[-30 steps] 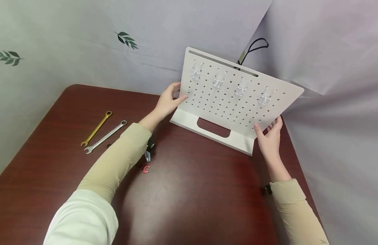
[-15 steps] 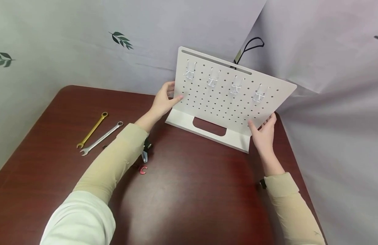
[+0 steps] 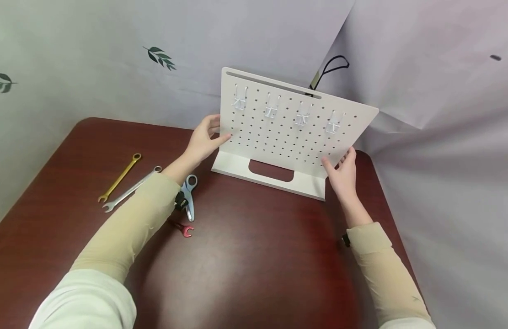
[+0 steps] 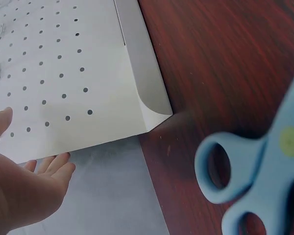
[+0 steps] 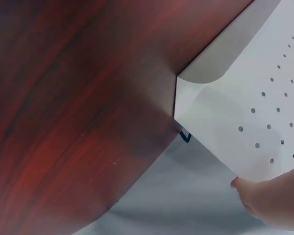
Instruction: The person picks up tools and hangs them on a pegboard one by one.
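Observation:
A white pegboard [image 3: 274, 137] with a bent foot stands at the back right of the table, leaning backward. Several clear hooks [image 3: 239, 100] hang in a row near its top. My left hand [image 3: 202, 141] holds the board's left edge, thumb on the front face and the other fingers behind. On the right edge, my right hand [image 3: 343, 178] grips it the same way, low down. The left wrist view shows the left fingertips [image 4: 63, 161] at the board's edge. In the right wrist view, the right hand [image 5: 274, 200] partly covers the perforated face.
Left of the board lie a gold wrench [image 3: 120, 178] and a silver wrench [image 3: 130, 191]. Light-blue scissors [image 3: 188, 201] and a red wrench [image 3: 187, 231] lie beside my left forearm, which partly hides them. A black strap loop [image 3: 337, 64] rises behind the board.
Both hands have shifted the pegboard slightly left and turned it a little. My left forearm has moved left, uncovering more of the scissors and red wrench. The head view has shifted too.

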Action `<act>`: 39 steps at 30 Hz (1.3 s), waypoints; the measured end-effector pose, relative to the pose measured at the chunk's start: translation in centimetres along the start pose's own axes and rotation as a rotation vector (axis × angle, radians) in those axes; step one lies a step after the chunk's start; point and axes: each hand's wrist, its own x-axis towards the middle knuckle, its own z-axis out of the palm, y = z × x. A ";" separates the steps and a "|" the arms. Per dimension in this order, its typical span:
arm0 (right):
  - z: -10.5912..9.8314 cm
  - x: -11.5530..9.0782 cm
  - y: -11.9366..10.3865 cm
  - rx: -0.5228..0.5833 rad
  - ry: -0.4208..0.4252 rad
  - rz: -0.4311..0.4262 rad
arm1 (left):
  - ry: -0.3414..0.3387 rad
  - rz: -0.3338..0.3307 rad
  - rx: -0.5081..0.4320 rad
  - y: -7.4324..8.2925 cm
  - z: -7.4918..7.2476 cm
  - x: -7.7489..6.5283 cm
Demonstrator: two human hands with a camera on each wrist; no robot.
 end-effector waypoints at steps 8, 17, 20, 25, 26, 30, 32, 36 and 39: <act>0.6 1.3 -0.6 0.100 -0.048 0.007 | 0.017 0.012 -0.016 0.0 -1.3 -0.9; 0.5 1.7 -0.2 0.168 -0.073 0.007 | -0.015 0.033 -0.008 -0.2 -1.7 -1.1; 0.6 1.8 -0.3 0.181 -0.074 0.011 | -0.023 0.040 -0.011 -0.2 -1.9 -1.1; 0.6 1.9 -0.1 0.183 -0.071 0.018 | -0.031 0.049 -0.011 -0.3 -2.0 -1.1; 0.6 2.0 0.0 0.184 -0.076 0.019 | -0.029 0.047 -0.007 -0.3 -2.0 -1.2; 0.6 2.2 0.0 0.180 -0.094 0.026 | -0.026 0.042 0.009 -0.2 -2.1 -1.5; 0.5 2.3 0.0 0.179 -0.105 0.027 | -0.026 0.044 0.008 -0.2 -2.1 -1.6; 0.1 2.5 0.1 0.174 -0.109 0.020 | -0.028 0.049 -0.006 -0.1 -2.2 -1.6; -0.2 2.7 0.2 0.165 -0.098 -0.002 | -0.027 0.049 -0.007 0.1 -2.2 -1.7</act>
